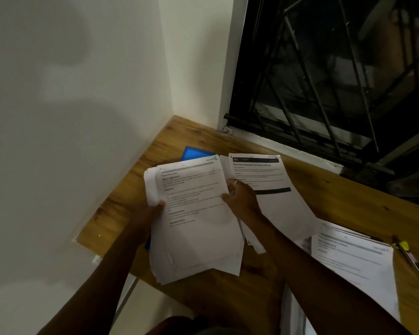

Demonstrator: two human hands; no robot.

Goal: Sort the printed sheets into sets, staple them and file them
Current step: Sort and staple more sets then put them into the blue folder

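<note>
Left-hand fingers (160,204): the thumb lies flat on the top sheet near its left edge. The other fingers are hidden under the paper.
Left hand (150,213): grips the left edge of the stack (198,226), left of centre in the frame.
Right-hand fingers (237,183): curled at the stack's right edge, one of them wearing a ring (239,182). The thumb rests on the top sheet.
Right hand (241,198): holds the stack's right side, at centre frame.
Stack: thick, with its printed side up and its edges uneven. It sits between the two hands and is tilted, so its top leans toward the upper right.
Second pile (276,206): printed sheets lying on the table (348,197), just right of the stack and partly beneath the right hand and forearm. A dark bar runs across its top page.
Third pile (353,259): more printed sheets at the lower right, apart from both hands.
Blue folder (191,154): lies under the stack, with one corner showing above it and a sliver at its left edge.
Pen (408,256): has a yellow end and lies on the table beside the third pile at the right edge.
Window (336,68): dark and barred, in the upper right.
Wall (70,93): pale, filling the left of the frame.
</note>
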